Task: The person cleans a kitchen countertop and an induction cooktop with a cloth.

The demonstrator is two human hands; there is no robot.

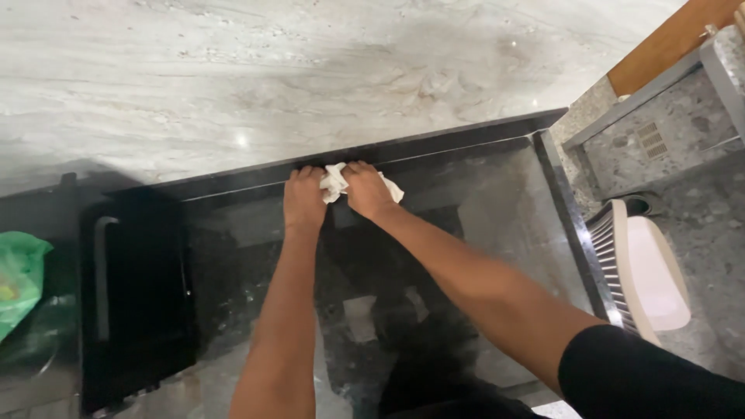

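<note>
Both my hands press a crumpled white cloth (334,185) against the far edge of a glossy black countertop (481,202), where it meets the pale marble wall (310,70). My left hand (303,198) has its fingers curled on the cloth's left part. My right hand (366,188) covers the middle of the cloth, and a corner of the cloth sticks out to its right. Both forearms stretch forward over the counter.
A black rectangular appliance with a pale handle (132,295) sits at the left of the counter. A green plastic bag (19,275) lies at the far left. To the right, below the counter's end, stand a pale bin with ribbed side (644,271) and a speckled grey floor (698,155).
</note>
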